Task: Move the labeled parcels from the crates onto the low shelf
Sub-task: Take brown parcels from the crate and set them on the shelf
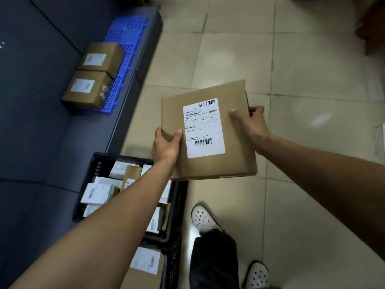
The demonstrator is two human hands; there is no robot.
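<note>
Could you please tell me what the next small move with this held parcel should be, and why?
Probably swing the held parcel left and forward toward the low shelf. The left hand and right hand grip its opposite edges above the tiled floor, beside the black crate; a near box and a far box already sit on the shelf's blue grid mat, with bare mat beyond them.

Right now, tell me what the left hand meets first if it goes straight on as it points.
The parcel it already grips: the left hand points up-right across it. Past the parcel only floor tiles seem to lie ahead, though depth is unclear.
</note>
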